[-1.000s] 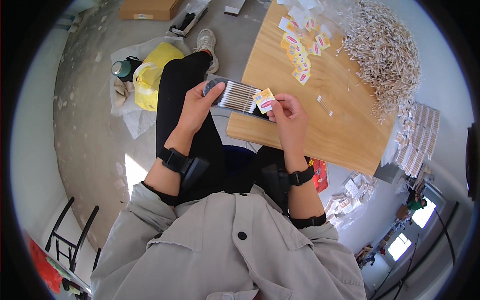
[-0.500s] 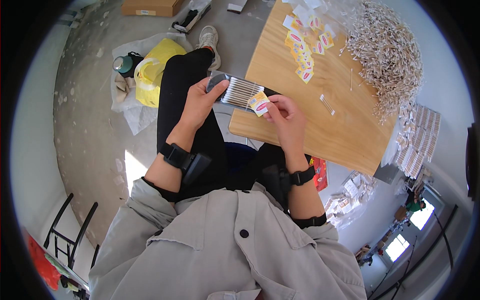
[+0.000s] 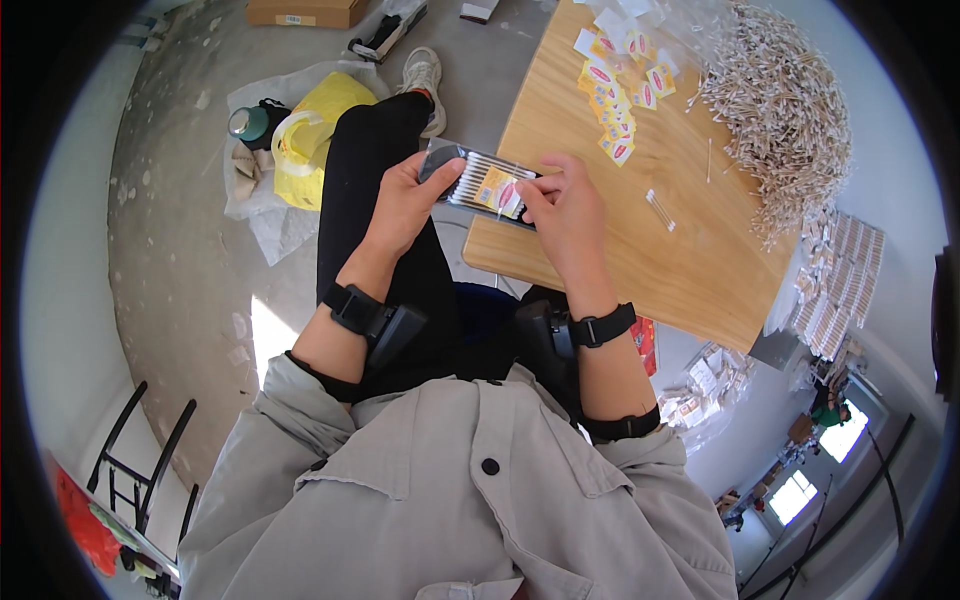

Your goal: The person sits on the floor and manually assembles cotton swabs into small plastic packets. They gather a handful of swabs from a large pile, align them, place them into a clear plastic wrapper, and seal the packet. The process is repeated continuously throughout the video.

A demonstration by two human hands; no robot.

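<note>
A clear plastic bag of cotton swabs (image 3: 472,177) is held over my lap, just off the table's near left corner. My left hand (image 3: 402,203) is closed on the bag's left end, thumb on top. A small yellow and white label card (image 3: 498,190) lies flat over the swabs; whether it is inside the bag or on it, I cannot tell. At the bag's right end, my right hand (image 3: 572,218) is closed, its thumb and finger at the card's right edge. The other right fingers are bent above.
The wooden table (image 3: 590,250) carries more label cards (image 3: 612,115), a few loose swabs (image 3: 660,209) and a large heap of swabs (image 3: 780,120). Bundled swabs (image 3: 840,285) are stacked beyond its right edge. A yellow bag (image 3: 305,165) and a bottle (image 3: 248,124) stand on the floor at left.
The label card has moved left from the bag's right end and now lies flat across the swabs. My right hand has shifted slightly up with it; my left hand keeps its grip.
</note>
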